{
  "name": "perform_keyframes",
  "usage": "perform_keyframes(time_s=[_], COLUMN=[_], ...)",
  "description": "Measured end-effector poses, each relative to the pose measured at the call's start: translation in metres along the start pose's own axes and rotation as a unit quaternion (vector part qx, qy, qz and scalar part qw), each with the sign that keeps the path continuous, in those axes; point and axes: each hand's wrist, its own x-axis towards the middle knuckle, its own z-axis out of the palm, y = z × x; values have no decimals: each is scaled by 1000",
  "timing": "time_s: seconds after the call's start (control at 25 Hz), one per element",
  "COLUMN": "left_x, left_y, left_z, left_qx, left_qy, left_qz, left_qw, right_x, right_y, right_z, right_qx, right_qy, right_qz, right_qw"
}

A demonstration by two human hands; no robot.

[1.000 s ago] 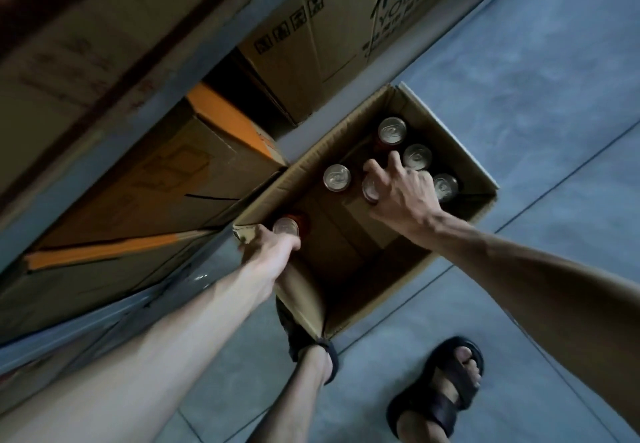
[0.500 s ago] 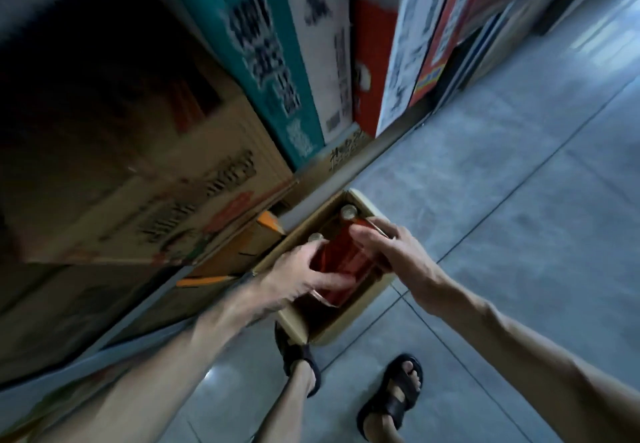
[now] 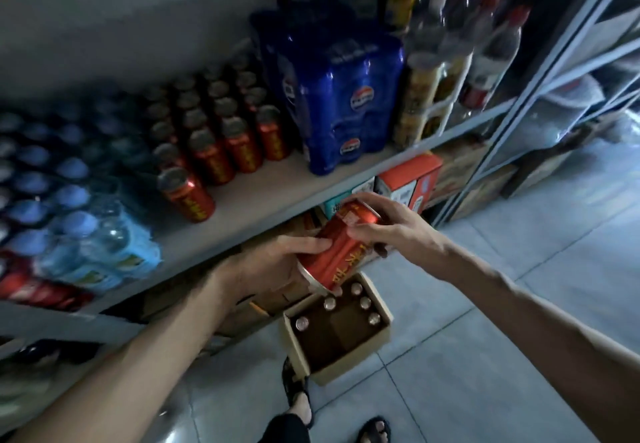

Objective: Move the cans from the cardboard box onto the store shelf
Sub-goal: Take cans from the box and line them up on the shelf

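The store shelf (image 3: 277, 193) runs across in front of me, its front edge just above my hands. At its left end sit shrink-wrapped water bottles (image 3: 69, 220); toward the right stands a blue wrapped pack (image 3: 339, 96), with tall bottles (image 3: 485, 44) beyond it. Between them my red cans are lined in rows (image 3: 221, 134), the nearest one standing alone close to the front edge. Bare shelf lies beside it, which looks to me like the spot to fill.

On the floor below, the cardboard box (image 3: 346, 370) stands open with several can tops (image 3: 346, 307) showing along its far side.

My left hand (image 3: 277, 266) cups the lower end of what looks like two red cans (image 3: 341, 245) held together, tilted, fingers wrapped round the side. My right hand (image 3: 391, 226) closes its fingers over the upper end.

I judge these full: stiff, fairly heavy, smooth metal that could slip. Gripping round the middle of the body should hold better than pinching the rim, and I would turn each upright before setting it down.
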Motion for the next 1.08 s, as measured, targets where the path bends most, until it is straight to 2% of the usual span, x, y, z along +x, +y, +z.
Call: perform_keyframes(time_s=[0.12, 0.24, 0.4, 0.48, 0.6, 0.72, 0.84, 0.92, 1.0, 1.08], left_x=[-41, -61, -77, -81, -82, -81, -74, -64, -55, -48], left_y=[26, 42, 40, 36, 25, 13, 1, -13, -29, -43], left_z=[15, 15, -14, -33, -66, -91, -112, -124, -131, -137], left_qx=[100, 182, 168, 153, 147, 121, 116, 139, 197, 276], left_qy=[86, 161, 248, 271, 305, 329, 339, 376, 443, 501], left_qz=[39, 90, 161, 182, 197, 215, 203, 175, 105, 19], left_qw=[991, 966, 940, 933, 920, 912, 911, 899, 868, 820], right_x=[1, 18, 48, 64, 94, 122, 146, 161, 175, 193], right_y=[-51, -85, -114, -117, -108, -95, -81, -70, -62, -53], right_z=[18, 35, 58, 67, 86, 107, 114, 117, 121, 122], right_qx=[-27, -129, -163, -138, -194, -191, -205, -244, -268, -262], right_qy=[20, 43, 40, 25, 15, 9, 3, 30, 65, 92], right_qz=[-14, -42, -47, -28, -27, -25, -27, -30, -36, -42], right_qw=[999, 990, 985, 990, 981, 981, 978, 969, 961, 960])
